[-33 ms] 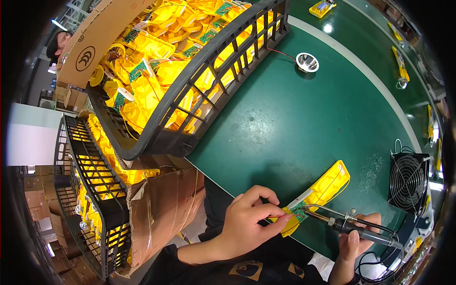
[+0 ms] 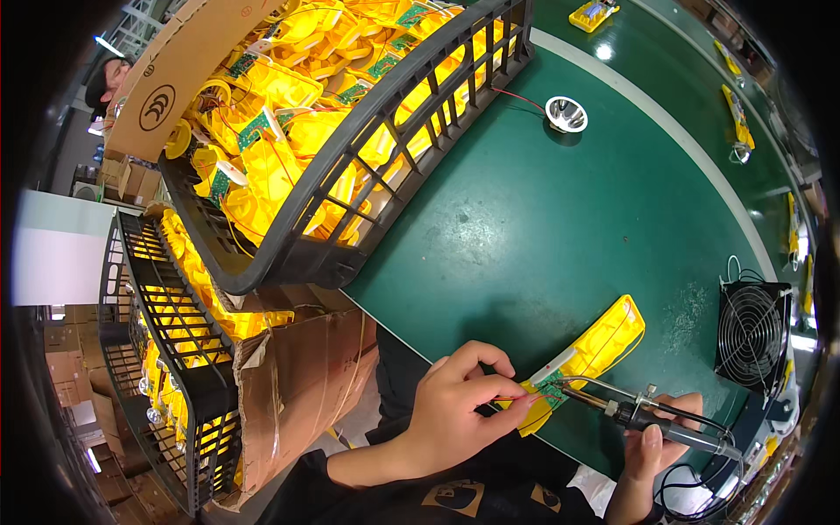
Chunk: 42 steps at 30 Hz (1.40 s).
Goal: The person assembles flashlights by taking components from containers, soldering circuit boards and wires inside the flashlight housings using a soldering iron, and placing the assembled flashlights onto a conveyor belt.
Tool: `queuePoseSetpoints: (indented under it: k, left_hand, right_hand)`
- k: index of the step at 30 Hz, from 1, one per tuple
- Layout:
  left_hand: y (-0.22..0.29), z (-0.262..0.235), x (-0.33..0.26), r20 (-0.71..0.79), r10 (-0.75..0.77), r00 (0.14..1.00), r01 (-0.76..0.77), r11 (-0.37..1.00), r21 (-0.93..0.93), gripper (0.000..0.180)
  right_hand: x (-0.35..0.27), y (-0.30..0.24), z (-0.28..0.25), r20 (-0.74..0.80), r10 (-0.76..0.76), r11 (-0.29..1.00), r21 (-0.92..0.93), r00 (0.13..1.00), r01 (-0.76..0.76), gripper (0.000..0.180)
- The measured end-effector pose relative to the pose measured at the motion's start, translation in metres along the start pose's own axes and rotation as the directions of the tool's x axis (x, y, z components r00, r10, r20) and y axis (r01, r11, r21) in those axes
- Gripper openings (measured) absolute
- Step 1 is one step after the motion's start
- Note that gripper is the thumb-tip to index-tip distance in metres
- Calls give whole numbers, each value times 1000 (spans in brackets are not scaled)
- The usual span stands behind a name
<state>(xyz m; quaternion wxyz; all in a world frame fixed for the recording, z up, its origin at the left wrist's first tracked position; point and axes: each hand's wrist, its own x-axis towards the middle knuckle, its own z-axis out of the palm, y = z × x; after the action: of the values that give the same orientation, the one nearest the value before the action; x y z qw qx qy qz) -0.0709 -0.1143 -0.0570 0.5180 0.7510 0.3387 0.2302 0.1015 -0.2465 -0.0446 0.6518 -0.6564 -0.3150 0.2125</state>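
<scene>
Near the table's front edge lies a long yellow plastic housing (image 2: 605, 339), with a small green circuit board (image 2: 551, 386) at its near end. My left hand (image 2: 464, 407) is closed in a pinch on a thin red wire (image 2: 544, 395) beside that board. From the right, my right hand (image 2: 658, 444) grips a soldering iron (image 2: 687, 435) by its dark handle. A thin metal guide tube (image 2: 604, 383) is clamped along the iron. Both iron and tube point at the board; whether the tip touches it I cannot tell.
A black plastic crate (image 2: 319, 254) heaped with yellow housings and boards stands at the left. Below it are another crate (image 2: 206, 381) and a cardboard box (image 2: 302, 398). A round reflector (image 2: 567, 115) lies far back on the green table (image 2: 472, 236). A black fan (image 2: 751, 337) stands at right.
</scene>
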Motion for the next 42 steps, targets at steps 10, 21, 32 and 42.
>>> queuePoseSetpoints:
  k: [10,21,32,42]
  left_hand:
    - [0,1,-1,-3,-1,1000,1,1000,8,9]
    - [6,0,-2,-14,148,989,-143,976,163,15]
    - [2,11,-5,-2,405,915,-387,876,288,25]
    - [2,11,-8,72,466,882,-465,834,299,26]
  right_hand:
    - [0,6,-16,-36,-73,984,159,997,78,35]
    - [1,7,-25,-19,-91,959,267,996,92,29]
    - [1,0,-22,-84,-133,956,253,988,150,30]
    - [2,-4,-18,-161,-67,982,165,985,93,35]
